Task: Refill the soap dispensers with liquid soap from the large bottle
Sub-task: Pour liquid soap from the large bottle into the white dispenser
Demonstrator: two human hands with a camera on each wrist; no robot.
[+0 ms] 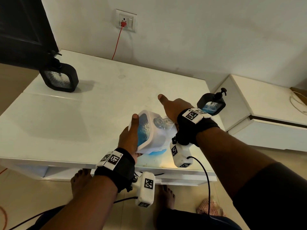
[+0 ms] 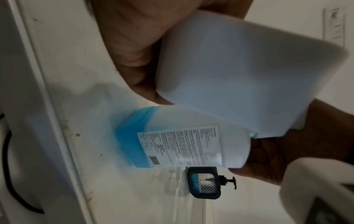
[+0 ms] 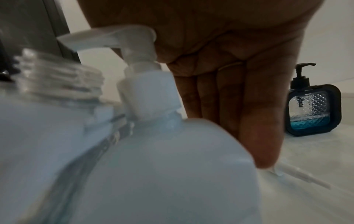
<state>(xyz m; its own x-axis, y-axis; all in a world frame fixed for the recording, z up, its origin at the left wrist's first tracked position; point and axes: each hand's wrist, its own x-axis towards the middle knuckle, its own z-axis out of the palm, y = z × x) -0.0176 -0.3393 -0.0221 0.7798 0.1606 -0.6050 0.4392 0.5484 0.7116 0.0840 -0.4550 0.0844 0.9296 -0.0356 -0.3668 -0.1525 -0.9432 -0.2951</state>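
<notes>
My left hand [image 1: 131,135] grips a white soap dispenser [image 1: 146,131] and holds it tilted above the table [image 1: 99,105]. It has blue liquid inside, and its clear threaded neck [image 3: 57,81] is open. Right behind it stands the large white bottle [image 2: 182,145] with a low blue level and its white pump [image 3: 118,37] on. My right hand [image 1: 171,108] reaches down beside the bottle's shoulder, thumb out. Its straight fingers [image 3: 258,121] touch the table at a loose pump with tube [image 3: 302,177].
One black dispenser [image 1: 211,104] with a little blue soap stands just past my right wrist. Another black dispenser [image 1: 59,78] stands at the table's far left. A red plug [image 1: 123,24] and cable hang on the wall. A lower white cabinet [image 1: 265,105] adjoins on the right.
</notes>
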